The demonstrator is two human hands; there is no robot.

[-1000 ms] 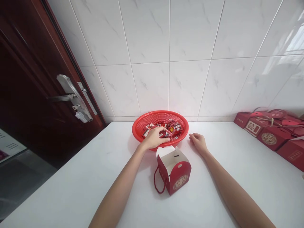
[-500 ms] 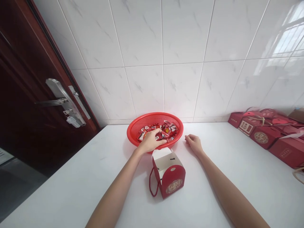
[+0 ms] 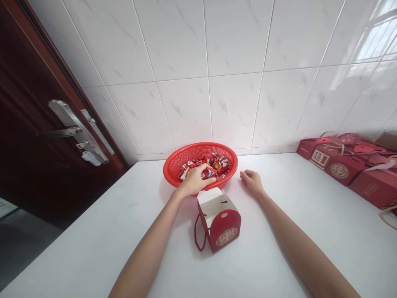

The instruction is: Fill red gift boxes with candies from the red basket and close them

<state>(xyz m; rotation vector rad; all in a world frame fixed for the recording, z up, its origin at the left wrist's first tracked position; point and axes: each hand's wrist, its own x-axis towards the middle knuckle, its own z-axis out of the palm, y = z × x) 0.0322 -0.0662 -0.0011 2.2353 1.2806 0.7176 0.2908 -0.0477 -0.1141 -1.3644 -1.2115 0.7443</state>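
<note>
My left hand (image 3: 196, 180) reaches over the near rim of a red plastic basket (image 3: 170, 173), its thumb and fingers apart above the wrapped candies (image 3: 220, 163). The fingertips are close to the red wrappers; whether they touch one is hard to see. My right hand (image 3: 252, 181) rests on the table just right of the basket, its fingers curled together with nothing visible in them. Between my forearms stands a small red gift box (image 3: 228, 231), its top open and its pale inside showing. A dark red cord handle (image 3: 200, 236) hangs on its left side.
Several red gift boxes (image 3: 344, 169) with ribbons and cords stand at the right against the tiled wall (image 3: 235, 107). The white table (image 3: 130, 207) meets this wall at the back. On the left is a dark red door with a metal handle (image 3: 74, 130).
The view has shifted slightly. My left hand stays over the candies, with thumb and fingers apart. My right hand and the gift box hold their places on the table.
</note>
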